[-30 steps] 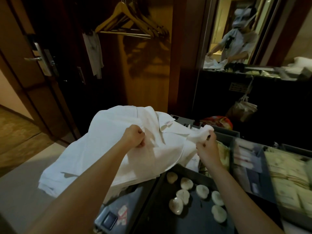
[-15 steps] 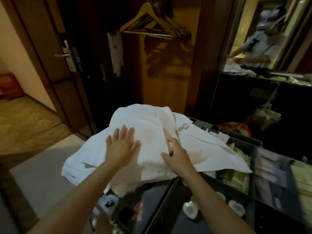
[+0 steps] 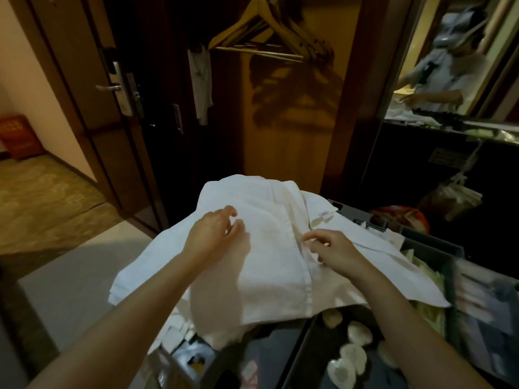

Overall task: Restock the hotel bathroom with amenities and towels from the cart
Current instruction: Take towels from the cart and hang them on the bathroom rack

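Though both hands lie over the white towel (image 3: 269,276), neither plainly clamps it. The left hand (image 3: 213,234) has its fingers loosely bent and spread apart, thumb clear of the forefinger, holding nothing, low over the cloth's smooth upper fold. The right hand (image 3: 334,251) is curled more tightly, its fingertips (image 3: 310,242) at the stitched hem band that runs down the middle of the towel. Whether they pinch that hem or only touch it cannot be told.

The towel is soft, flat-woven and rumpled, draped in broad folds over the top of the housekeeping cart (image 3: 266,357), its left edge hanging past the cart's side. A small fabric label (image 3: 324,215) sticks up from the far fold.

Just below the near edge of the towel, a dark shallow tray (image 3: 302,349) holds round white packets (image 3: 352,357) with a pleated look. To the right, a grey plastic bin (image 3: 449,279) holds pale yellowish sachets (image 3: 427,276), blurred.

Beyond the cart stands a warm wood-panelled closet with wooden hangers (image 3: 261,32) on a rail. An open dark door with a metal lever handle (image 3: 108,87) is at the left, and a mirror (image 3: 449,66) is at the upper right.
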`<action>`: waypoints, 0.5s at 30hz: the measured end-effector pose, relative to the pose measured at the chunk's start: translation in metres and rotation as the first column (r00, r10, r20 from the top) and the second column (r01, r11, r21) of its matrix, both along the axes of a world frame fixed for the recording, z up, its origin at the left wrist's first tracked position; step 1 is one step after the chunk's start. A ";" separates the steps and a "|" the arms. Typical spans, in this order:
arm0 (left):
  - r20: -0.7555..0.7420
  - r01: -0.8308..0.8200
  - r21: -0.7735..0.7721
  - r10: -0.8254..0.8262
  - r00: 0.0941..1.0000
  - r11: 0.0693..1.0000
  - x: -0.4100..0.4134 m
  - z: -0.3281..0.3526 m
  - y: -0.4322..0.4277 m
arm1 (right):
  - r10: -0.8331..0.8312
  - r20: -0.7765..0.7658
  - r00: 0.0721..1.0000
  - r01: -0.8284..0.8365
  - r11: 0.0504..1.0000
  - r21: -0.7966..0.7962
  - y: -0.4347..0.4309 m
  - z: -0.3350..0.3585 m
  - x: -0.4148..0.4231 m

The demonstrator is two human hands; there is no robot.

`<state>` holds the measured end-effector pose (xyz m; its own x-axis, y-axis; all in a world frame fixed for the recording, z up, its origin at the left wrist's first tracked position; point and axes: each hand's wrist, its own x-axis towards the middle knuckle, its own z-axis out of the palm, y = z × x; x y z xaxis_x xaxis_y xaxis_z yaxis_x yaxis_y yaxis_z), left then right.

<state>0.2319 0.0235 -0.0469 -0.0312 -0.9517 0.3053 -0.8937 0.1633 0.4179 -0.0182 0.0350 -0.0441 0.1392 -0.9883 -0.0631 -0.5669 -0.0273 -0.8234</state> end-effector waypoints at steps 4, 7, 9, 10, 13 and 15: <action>-0.065 0.008 0.000 -0.008 0.998 1.000 0.008 -0.009 -0.021 | -0.056 0.098 0.994 0.054 0.998 0.023 -0.038 0.013 0.011; -0.173 -0.030 -0.101 0.012 0.985 0.994 0.012 -0.012 -0.042 | -0.079 0.113 0.990 0.072 0.995 0.062 -0.071 0.014 0.029; -0.080 -0.002 -0.209 -0.016 0.997 0.978 0.013 -0.009 -0.061 | -0.096 0.117 0.989 0.084 0.991 0.100 -0.095 0.011 0.044; 0.015 0.051 -0.224 -0.049 0.999 0.973 0.012 -0.009 -0.070 | -0.108 0.121 0.987 0.093 0.988 0.124 -0.107 0.010 0.051; 0.101 0.129 -0.090 -0.120 0.988 0.988 0.004 -0.011 -0.088 | -0.155 0.174 0.972 0.116 0.970 0.214 -0.137 0.011 0.073; 0.074 0.098 0.002 -0.097 0.992 0.995 0.003 -0.019 -0.098 | -0.168 0.174 0.970 0.118 0.958 0.263 -0.152 0.011 0.083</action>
<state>0.2350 -0.0749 -0.0658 -0.1463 -0.9425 0.3004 -0.9019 0.2519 0.3510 0.0647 -0.1175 -0.0331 0.0313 -0.9549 -0.2953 -0.3795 0.2619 -0.8873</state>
